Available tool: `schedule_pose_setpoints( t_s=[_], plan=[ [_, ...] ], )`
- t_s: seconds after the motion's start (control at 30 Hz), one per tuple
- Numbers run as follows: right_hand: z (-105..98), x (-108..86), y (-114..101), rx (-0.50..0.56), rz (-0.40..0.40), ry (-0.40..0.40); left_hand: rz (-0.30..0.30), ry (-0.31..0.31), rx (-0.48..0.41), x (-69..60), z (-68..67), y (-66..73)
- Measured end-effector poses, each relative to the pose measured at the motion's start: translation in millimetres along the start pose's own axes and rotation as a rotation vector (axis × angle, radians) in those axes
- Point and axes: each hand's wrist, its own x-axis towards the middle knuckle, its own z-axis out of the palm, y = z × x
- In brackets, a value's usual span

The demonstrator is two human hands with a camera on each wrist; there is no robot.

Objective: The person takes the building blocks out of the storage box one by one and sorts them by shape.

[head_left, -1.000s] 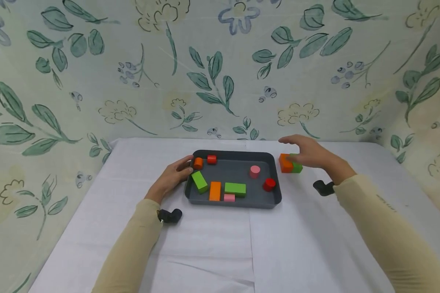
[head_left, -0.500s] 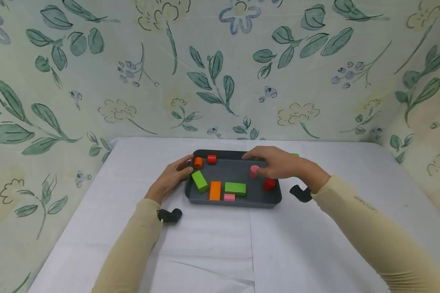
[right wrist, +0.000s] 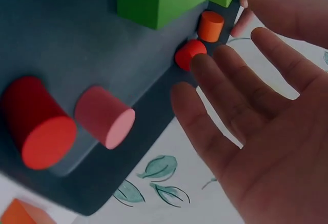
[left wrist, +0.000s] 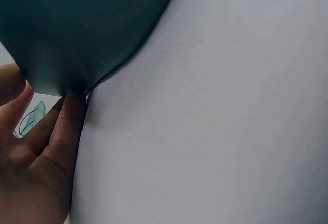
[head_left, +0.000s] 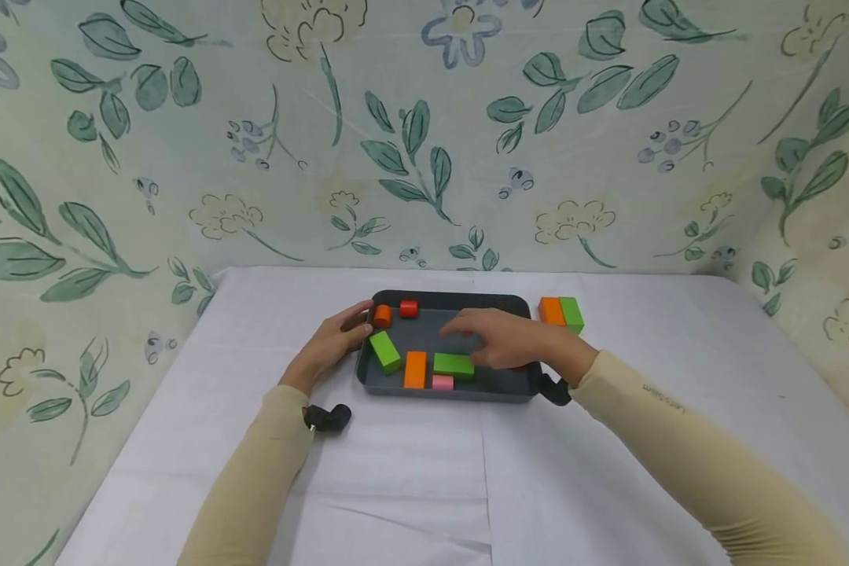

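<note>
A dark grey tray (head_left: 495, 387) lies on the white table. My left hand (head_left: 330, 343) rests against its left end, fingertips touching the outer wall and thumb by the rim. Over the tray's right half hovers my right hand (head_left: 502, 338), fingers spread and holding nothing. Inside the tray are a green block (head_left: 454, 365), another green block (head_left: 385, 351), an orange block (head_left: 415, 369), a pink piece (head_left: 442, 382), an orange cylinder (head_left: 382, 316) and a red cylinder (head_left: 408, 309). In the right wrist view, a pink cylinder (right wrist: 105, 116) and a larger red cylinder (right wrist: 38, 124) show.
Just right of the tray, an orange block (head_left: 551, 310) and a green block (head_left: 571, 314) stand side by side on the tablecloth (head_left: 396, 472). A floral-patterned backdrop (head_left: 424, 181) rises behind the table's far edge.
My right hand has moved left from above the blocks beside the tray to over the tray, uncovering those blocks and covering the pink cylinder in the head view. The left hand has stayed put.
</note>
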Motion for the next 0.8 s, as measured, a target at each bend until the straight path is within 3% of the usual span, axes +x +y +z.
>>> schedule_pose_setpoints(
  t_s=[0.33, 0.57, 0.8],
  plan=[
    [20, 12.2, 8, -0.003, 0.011, -0.082, 0.001, 0.008, 0.001, -0.4, 1.5, 0.1],
    [23, 13.5, 12, -0.038, 0.061, -0.151, -0.003, 0.009, 0.010, -2.1, 1.8, 1.5],
    [26, 16.2, 15, -0.033, 0.030, -0.134, -0.005, 0.011, 0.009, -3.0, 2.7, 2.0]
  ],
)
